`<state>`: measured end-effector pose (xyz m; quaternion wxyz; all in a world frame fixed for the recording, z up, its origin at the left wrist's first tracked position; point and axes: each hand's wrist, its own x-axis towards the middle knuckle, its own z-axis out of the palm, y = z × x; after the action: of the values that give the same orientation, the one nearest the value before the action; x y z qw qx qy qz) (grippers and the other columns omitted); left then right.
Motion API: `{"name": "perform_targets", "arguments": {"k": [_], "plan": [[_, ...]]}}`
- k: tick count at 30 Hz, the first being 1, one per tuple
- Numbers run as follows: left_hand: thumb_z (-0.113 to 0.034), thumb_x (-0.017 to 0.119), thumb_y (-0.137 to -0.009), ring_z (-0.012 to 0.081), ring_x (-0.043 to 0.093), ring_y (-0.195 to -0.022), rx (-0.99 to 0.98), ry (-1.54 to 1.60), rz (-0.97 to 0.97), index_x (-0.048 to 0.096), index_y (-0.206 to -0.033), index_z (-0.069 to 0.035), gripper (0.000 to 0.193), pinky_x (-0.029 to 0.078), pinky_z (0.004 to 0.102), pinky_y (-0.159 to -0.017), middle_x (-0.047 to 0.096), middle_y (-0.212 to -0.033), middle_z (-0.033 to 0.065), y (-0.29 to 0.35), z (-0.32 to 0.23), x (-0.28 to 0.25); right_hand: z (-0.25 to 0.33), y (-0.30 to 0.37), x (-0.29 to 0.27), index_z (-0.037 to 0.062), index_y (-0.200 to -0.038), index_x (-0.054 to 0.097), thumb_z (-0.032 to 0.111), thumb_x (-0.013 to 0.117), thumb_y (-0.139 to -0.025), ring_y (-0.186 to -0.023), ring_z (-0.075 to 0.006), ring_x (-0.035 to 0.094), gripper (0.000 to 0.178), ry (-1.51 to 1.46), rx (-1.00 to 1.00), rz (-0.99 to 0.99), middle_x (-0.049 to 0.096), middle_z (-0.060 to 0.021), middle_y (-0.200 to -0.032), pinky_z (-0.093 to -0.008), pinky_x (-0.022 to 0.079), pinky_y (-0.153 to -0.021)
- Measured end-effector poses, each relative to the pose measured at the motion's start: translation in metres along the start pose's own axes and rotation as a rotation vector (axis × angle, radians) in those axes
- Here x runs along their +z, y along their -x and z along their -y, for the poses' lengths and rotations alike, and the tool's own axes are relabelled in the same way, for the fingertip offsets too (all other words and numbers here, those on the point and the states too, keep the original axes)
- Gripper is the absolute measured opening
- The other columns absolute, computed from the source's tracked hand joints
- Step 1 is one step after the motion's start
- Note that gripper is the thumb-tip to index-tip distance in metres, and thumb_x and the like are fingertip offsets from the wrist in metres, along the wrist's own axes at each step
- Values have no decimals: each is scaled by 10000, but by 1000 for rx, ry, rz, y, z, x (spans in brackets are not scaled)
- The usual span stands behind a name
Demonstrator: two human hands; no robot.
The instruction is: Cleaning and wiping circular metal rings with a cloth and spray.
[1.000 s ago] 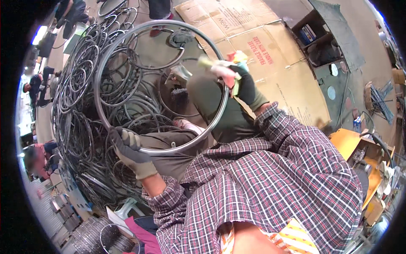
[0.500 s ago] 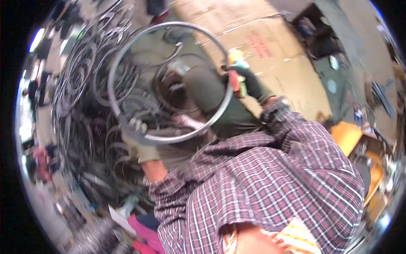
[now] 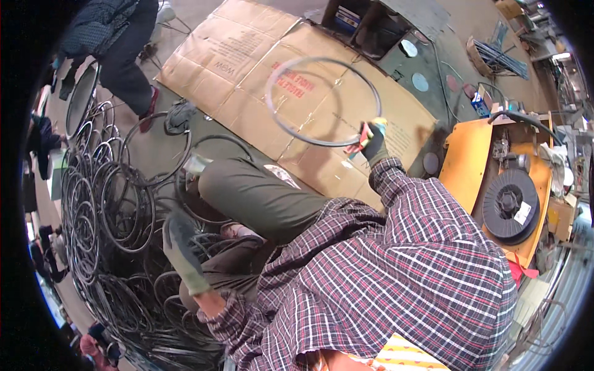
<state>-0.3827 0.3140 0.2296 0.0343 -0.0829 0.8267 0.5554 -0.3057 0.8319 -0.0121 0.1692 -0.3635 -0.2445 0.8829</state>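
Note:
A thin grey metal ring (image 3: 328,144) is held out over the flattened cardboard. My right hand (image 3: 374,145), in a dark glove, is closed on the ring's near right edge. Bunched in the same grip is a cloth (image 3: 360,140) of red, yellow and pale colours. My left hand (image 3: 180,241), in a grey-green glove, is off the ring, by my knee and the pile of rings. Its fingers look stretched out, with nothing visible in them.
A large pile of similar dark rings (image 3: 93,229) covers the floor on the left. Flattened cardboard (image 3: 247,68) lies ahead. On the right, a black spool (image 3: 510,207) sits against yellow panels (image 3: 461,164). Another person (image 3: 120,55) stands at the far left, near a dark open box (image 3: 362,28) further right.
My left hand has let go of the ring and dropped beside the pile. My right hand has carried the ring to the right, over the cardboard. The view has turned rightward.

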Motion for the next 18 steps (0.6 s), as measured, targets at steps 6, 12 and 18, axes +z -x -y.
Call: {"name": "perform_targets", "arguments": {"k": [6,12,18], "plan": [[-310,460,-1025,166,610,-970,-253,214,-59,592,-1228,-7,388,485,307,-861,637,-1103,79,39,43,-28,2,-6,-147,72,-864,599,190,521,-939,-661,-242,580,160,158,-65,-351,591,-65,-772,-385,496,-560],[-290,512,-1015,114,603,-772,-403,233,-94,630,-1165,-23,328,485,262,-713,640,-896,11,60,94,-35,63,16,-146,34,-868,580,141,521,-963,-650,-241,559,155,488,61,-278,560,-71,-726,-386,483,-586],[-234,462,-1029,223,607,-1097,-449,121,152,535,-1320,23,395,493,359,-941,623,-1248,126,48,81,-42,96,-50,-337,39,-906,587,162,567,-936,-761,-253,564,128,402,-63,-198,572,-83,-834,-409,498,-670]]}}
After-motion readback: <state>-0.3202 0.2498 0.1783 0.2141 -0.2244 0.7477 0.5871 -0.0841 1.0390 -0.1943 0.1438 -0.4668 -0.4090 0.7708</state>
